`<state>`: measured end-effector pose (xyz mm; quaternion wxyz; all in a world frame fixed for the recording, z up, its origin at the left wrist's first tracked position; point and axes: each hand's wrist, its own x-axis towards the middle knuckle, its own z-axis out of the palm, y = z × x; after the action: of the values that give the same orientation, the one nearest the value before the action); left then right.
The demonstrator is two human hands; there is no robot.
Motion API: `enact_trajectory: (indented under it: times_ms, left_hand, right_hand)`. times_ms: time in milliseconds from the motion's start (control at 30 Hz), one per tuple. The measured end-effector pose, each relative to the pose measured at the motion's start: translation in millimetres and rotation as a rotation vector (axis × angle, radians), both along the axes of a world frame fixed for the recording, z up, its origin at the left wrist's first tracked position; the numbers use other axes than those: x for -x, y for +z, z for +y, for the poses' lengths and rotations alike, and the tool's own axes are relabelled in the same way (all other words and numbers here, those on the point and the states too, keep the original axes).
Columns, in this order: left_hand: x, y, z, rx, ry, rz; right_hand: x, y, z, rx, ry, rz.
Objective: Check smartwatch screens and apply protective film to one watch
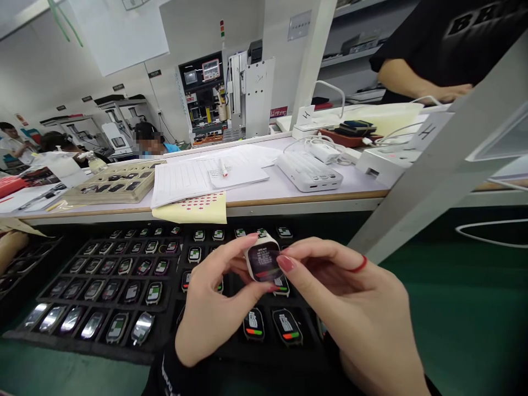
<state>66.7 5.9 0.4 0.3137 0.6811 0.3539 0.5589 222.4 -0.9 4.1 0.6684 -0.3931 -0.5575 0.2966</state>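
While both hands pinch one watch (pixel 264 259) above the right tray (pixel 231 352), left hand (pixel 214 308) grips its left edge and right hand (pixel 355 313) clamps its screen side by fingertips only, so it could slip, likely onto watches in the slots below. Left tray (pixel 49 324) sits just beside; a sleeve drag might nudge it. Papers (pixel 198 179) on the shelf behind

Papers (pixel 193 179), a pen (pixel 224 168) and a white charger box (pixel 308 171) lie on the shelf.
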Motion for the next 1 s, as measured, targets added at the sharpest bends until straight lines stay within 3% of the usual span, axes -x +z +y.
enact_trajectory:
  times_ms: [1000]
  left_hand:
    - [1.3,-0.6,-3.4,-0.049,0.057,0.07]
  right_hand:
    - [2.3,1.0,-1.2,-0.057,-0.031,-0.05]
